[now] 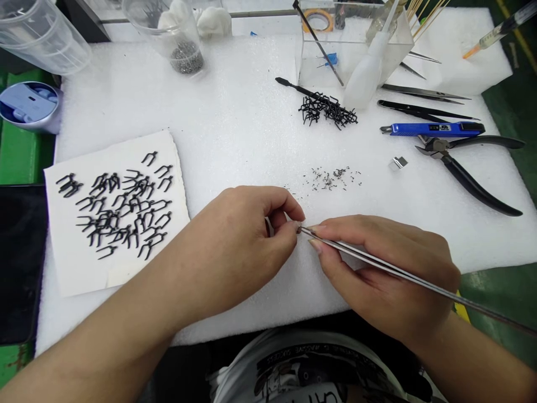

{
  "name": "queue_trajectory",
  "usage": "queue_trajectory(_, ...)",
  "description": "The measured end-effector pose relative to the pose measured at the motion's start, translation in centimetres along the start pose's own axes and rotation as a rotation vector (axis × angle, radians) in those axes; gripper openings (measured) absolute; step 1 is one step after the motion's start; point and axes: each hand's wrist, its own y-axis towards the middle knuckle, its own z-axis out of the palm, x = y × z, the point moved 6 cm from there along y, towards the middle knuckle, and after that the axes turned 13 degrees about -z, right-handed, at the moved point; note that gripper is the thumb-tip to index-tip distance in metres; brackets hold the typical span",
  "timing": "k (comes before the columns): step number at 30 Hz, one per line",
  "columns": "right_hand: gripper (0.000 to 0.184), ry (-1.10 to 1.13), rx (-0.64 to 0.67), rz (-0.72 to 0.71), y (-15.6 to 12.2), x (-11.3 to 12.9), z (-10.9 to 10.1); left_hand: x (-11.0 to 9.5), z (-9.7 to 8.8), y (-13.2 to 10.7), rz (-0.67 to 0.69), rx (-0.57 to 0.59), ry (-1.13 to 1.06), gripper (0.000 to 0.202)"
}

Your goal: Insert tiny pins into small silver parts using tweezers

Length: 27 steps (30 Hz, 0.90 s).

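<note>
My left hand [247, 246] is closed in a pinch over the foam, and what its fingertips hold is too small and covered to name. Between the thumb and fingers of my right hand [390, 268] are slim metal tweezers [377, 262], their tips meeting the left fingertips. Just beyond both hands lies a scatter of tiny dark metal pieces [333, 178]. To the left, many small black U-shaped parts [126, 207] are spread over a white sheet [79, 274]. Farther back, a heap of similar black bent parts [327, 109] lies against a dark thin tool [289, 84].
At right are diagonal cutters [470, 168], a blue utility knife [436, 130] and more tweezers [423, 92]. A white squeeze bottle [364, 78] stands by a clear box [310, 50]. Clear plastic cups [39, 36] are at the back left. A dark tablet-like panel [19, 263] borders the foam.
</note>
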Motion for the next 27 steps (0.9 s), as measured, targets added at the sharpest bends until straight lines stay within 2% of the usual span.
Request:
queue_trajectory(10,0.009,0.008,0.005,0.004,-0.03,0.02,0.0,0.17,0.02,-0.27,-0.004,0.052,0.006,0.019)
queue_trajectory(27,0.01,0.003,0.013,-0.036,0.09,0.5,0.13,-0.33,-0.05,-0.16,0.02,0.012,0.001,0.013)
